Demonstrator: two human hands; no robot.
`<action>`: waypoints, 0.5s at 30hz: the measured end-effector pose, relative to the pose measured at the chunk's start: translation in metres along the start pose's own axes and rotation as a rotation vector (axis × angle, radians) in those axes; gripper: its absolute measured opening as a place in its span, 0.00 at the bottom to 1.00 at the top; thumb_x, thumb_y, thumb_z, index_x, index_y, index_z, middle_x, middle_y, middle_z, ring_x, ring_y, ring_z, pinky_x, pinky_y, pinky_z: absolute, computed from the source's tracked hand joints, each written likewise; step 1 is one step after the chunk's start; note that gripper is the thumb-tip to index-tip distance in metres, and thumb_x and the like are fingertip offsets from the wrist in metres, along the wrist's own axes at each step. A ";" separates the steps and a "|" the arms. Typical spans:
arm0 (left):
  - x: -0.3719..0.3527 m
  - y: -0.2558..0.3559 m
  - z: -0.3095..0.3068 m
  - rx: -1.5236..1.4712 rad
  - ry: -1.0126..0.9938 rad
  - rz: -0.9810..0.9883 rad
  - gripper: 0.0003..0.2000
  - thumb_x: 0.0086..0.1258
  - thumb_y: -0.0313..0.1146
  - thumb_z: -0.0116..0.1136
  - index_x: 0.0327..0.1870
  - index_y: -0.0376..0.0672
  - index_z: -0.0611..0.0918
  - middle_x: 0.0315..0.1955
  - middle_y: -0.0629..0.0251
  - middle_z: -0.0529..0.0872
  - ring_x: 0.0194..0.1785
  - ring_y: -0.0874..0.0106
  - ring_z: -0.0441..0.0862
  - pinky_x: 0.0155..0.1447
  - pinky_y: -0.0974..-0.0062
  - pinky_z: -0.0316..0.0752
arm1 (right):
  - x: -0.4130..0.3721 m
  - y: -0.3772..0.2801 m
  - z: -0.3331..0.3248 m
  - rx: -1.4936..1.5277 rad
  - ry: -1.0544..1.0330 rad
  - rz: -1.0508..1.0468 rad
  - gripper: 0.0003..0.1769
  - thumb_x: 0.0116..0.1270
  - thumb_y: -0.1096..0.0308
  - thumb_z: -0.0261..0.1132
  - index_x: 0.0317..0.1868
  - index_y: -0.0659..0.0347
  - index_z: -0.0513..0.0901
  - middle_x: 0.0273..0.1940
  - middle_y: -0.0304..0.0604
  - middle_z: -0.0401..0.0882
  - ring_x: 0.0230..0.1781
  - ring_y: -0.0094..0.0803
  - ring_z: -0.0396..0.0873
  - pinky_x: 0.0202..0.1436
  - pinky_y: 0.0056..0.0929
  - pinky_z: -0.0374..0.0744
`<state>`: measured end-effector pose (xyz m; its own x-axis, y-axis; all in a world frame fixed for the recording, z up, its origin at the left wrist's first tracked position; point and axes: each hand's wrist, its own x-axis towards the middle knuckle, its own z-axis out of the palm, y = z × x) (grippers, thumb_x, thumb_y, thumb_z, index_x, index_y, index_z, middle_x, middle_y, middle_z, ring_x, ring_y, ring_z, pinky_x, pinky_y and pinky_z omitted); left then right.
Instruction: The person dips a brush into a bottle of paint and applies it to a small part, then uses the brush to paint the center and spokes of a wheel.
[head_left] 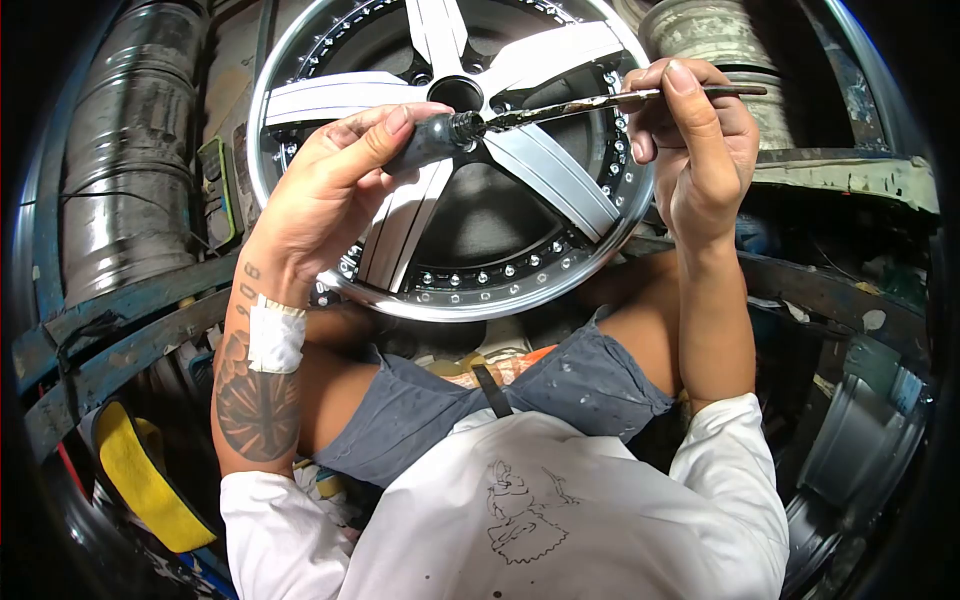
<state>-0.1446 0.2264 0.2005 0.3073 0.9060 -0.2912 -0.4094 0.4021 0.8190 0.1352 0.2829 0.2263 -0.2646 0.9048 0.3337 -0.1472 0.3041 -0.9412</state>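
Observation:
My left hand (345,165) is wrapped round a small dark bottle (425,145), tilted so its uncapped threaded neck points right. Between the thumb and fingers of my right hand (695,130) is a thin paintbrush (600,103). Its dark, paint-coated end reaches left to the bottle's mouth. Below both hands lies a car wheel rim (560,180) with wide silver spokes, a black inner face and a ring of small bolts round its polished lip. The bottle and brush overlap the hub area in this view.
Stacked metal rims or drums (130,150) stand at the left, and another stack (710,40) at the upper right. A blue metal frame (130,305) runs along the left. A yellow pad (150,480) is at lower left, a grey rim (860,440) at lower right.

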 end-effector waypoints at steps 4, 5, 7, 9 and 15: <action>-0.001 0.002 -0.003 0.060 -0.015 -0.010 0.23 0.74 0.44 0.60 0.61 0.34 0.79 0.50 0.65 0.85 0.52 0.79 0.79 0.60 0.77 0.72 | 0.000 -0.001 -0.002 0.000 -0.008 -0.012 0.14 0.77 0.66 0.56 0.41 0.69 0.81 0.35 0.52 0.82 0.23 0.24 0.74 0.25 0.18 0.70; -0.001 0.003 -0.003 0.065 -0.016 -0.008 0.23 0.74 0.44 0.60 0.60 0.34 0.79 0.51 0.65 0.85 0.52 0.79 0.79 0.60 0.76 0.72 | 0.000 -0.002 -0.002 0.018 0.006 -0.004 0.14 0.77 0.66 0.55 0.41 0.69 0.81 0.35 0.52 0.82 0.23 0.24 0.74 0.25 0.18 0.70; -0.001 0.003 -0.002 0.002 -0.015 -0.004 0.21 0.74 0.41 0.61 0.59 0.34 0.80 0.49 0.64 0.86 0.51 0.78 0.81 0.60 0.79 0.74 | -0.001 -0.002 -0.003 0.054 0.034 0.011 0.14 0.77 0.66 0.55 0.41 0.69 0.81 0.35 0.52 0.82 0.23 0.24 0.74 0.24 0.18 0.70; -0.001 0.003 0.000 -0.021 -0.010 0.003 0.21 0.73 0.40 0.62 0.58 0.33 0.81 0.47 0.64 0.86 0.51 0.78 0.82 0.59 0.81 0.74 | -0.001 -0.002 -0.004 0.055 0.045 0.006 0.14 0.77 0.65 0.55 0.41 0.69 0.81 0.35 0.52 0.82 0.23 0.25 0.74 0.25 0.18 0.70; -0.001 0.003 -0.004 0.045 -0.023 0.000 0.22 0.74 0.42 0.61 0.59 0.34 0.80 0.52 0.63 0.85 0.54 0.78 0.80 0.61 0.78 0.73 | -0.001 -0.003 -0.008 0.097 0.038 0.003 0.15 0.77 0.65 0.54 0.42 0.69 0.80 0.36 0.53 0.82 0.23 0.26 0.73 0.26 0.19 0.71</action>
<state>-0.1495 0.2267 0.2009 0.3269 0.9027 -0.2798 -0.3706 0.3948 0.8407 0.1436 0.2829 0.2284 -0.2289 0.9171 0.3265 -0.2381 0.2725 -0.9322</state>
